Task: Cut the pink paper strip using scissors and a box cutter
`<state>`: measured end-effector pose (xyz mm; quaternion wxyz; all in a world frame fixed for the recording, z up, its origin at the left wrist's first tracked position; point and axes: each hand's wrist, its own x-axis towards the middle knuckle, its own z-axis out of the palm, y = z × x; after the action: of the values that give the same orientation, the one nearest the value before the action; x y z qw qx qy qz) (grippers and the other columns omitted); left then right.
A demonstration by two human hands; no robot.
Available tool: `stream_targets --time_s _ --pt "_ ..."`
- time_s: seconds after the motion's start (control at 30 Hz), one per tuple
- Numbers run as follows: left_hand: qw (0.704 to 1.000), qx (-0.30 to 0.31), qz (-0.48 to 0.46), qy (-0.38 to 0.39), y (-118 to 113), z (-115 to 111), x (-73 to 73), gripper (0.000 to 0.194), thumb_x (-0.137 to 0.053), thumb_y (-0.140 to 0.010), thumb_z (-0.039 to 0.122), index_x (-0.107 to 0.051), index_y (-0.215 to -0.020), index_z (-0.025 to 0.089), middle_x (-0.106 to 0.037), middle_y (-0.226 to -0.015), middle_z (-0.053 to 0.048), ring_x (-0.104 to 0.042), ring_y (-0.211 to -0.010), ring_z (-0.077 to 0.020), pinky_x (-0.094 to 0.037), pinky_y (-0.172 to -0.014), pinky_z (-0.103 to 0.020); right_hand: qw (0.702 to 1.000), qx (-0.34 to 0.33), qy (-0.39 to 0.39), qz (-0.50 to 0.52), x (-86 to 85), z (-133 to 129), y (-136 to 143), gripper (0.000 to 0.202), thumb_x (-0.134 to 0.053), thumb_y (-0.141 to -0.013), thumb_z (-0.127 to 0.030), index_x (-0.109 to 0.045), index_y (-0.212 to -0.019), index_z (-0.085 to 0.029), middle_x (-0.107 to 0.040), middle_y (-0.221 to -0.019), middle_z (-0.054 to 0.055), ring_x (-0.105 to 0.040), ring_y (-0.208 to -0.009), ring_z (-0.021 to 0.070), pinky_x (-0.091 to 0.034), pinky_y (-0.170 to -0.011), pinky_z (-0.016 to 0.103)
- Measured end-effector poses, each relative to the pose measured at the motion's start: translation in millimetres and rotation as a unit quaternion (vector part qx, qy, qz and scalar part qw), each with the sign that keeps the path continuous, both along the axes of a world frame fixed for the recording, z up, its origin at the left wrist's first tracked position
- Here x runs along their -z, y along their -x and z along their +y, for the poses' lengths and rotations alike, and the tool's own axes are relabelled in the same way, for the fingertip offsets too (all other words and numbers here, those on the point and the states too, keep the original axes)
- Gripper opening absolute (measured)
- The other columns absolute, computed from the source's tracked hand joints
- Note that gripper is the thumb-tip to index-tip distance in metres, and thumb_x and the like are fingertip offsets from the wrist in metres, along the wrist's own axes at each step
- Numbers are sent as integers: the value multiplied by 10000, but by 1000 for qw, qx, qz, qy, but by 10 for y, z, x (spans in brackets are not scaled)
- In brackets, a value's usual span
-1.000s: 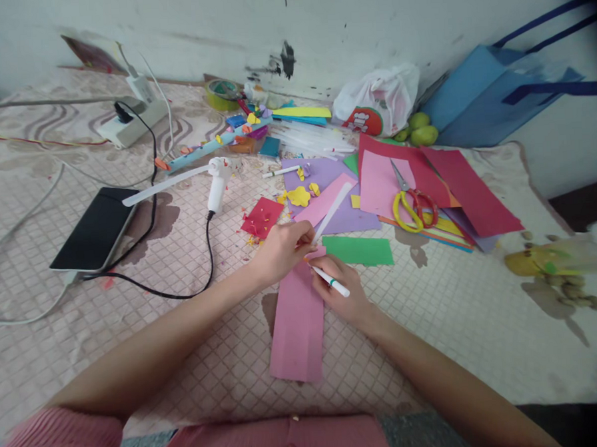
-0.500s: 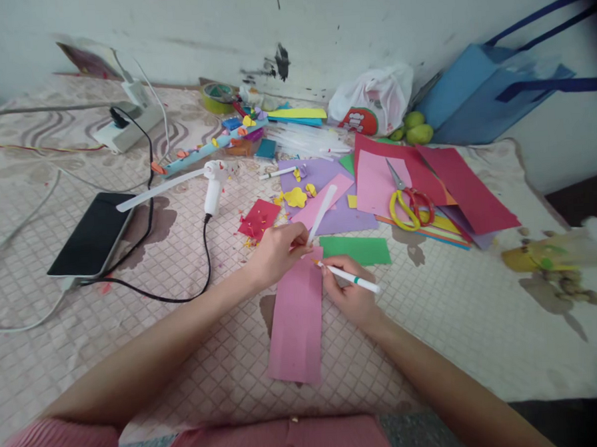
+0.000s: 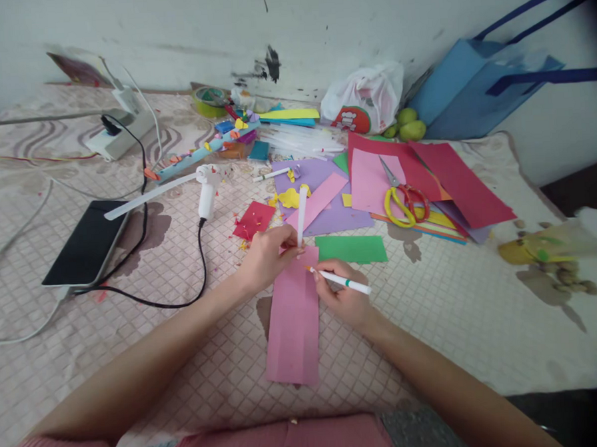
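Note:
A long pink paper strip (image 3: 293, 330) lies on the patterned cloth in front of me, with crease lines along it. My left hand (image 3: 270, 255) pinches a white translucent stick (image 3: 302, 213) that points up and away over the strip's far end. In my right hand (image 3: 346, 293) is a white pen with a green band (image 3: 349, 284), its tip at the strip's right edge near the far end. Just beyond my right hand lies a green paper rectangle (image 3: 350, 249). A red paper piece (image 3: 255, 219) with small scraps lies beyond my left hand.
Scissors (image 3: 400, 205) rest on coloured sheets at the right. A white glue gun (image 3: 207, 195) and black phone (image 3: 87, 242) with cables lie left. Behind are tape (image 3: 209, 101), white sticks (image 3: 301, 140), a plastic bag (image 3: 367, 100) and green fruit (image 3: 412, 129). A plastic cup (image 3: 544, 245) lies far right.
The white stick has swung from leaning right to nearly upright in my left hand. My right hand and the pen have shifted slightly left. The whole view has moved a little.

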<state>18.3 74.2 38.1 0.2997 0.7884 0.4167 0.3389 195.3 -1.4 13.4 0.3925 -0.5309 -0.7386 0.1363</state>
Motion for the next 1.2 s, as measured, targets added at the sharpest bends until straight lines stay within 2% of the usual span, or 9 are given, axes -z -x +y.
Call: stream_targets --time_s 0.23,0.43,0.8,0.97,1.2 --pt "1000 -3 -11 9 3 -5 7 55 -664 -777 121 -618 -782 151 -673 -723 -3 -626 -670 -120 -454 -598 -208 1000 -11 6 1 12 9 16 75 -518 -855 -195 -592 -864 -205 -674 -719 6 -617 -600 123 -473 -570 223" --pt "997 -8 -64 35 98 2 -77 53 -680 -789 166 -644 -827 161 -700 -773 -3 -652 -707 -119 -487 -638 -207 1000 -8 13 5 10 16 17 74 -520 -852 -197 -594 -859 -204 -675 -714 6 -614 -586 123 -471 -559 223" --pt "992 12 -70 100 179 -206 -98 75 -678 -780 116 -660 -832 167 -696 -757 15 -648 -696 -103 -488 -630 -193 1000 -2 17 7 36 12 7 62 -530 -852 -218 -590 -854 -205 -661 -691 -1 -598 -569 121 -455 -543 224" --pt "995 15 -57 83 156 -231 -130 133 -668 -750 50 -657 -812 166 -689 -733 20 -640 -668 -102 -474 -598 -186 1000 -2 18 4 22 19 11 55 -531 -847 -210 -587 -849 -207 -656 -690 -1 -599 -575 123 -455 -546 225" --pt "999 17 -29 42 113 -245 -114 110 -671 -749 48 -649 -787 148 -678 -715 13 -624 -647 -101 -458 -594 -187 1000 0 22 5 22 15 11 59 -534 -845 -214 -591 -853 -205 -666 -702 3 -604 -581 127 -457 -552 228"
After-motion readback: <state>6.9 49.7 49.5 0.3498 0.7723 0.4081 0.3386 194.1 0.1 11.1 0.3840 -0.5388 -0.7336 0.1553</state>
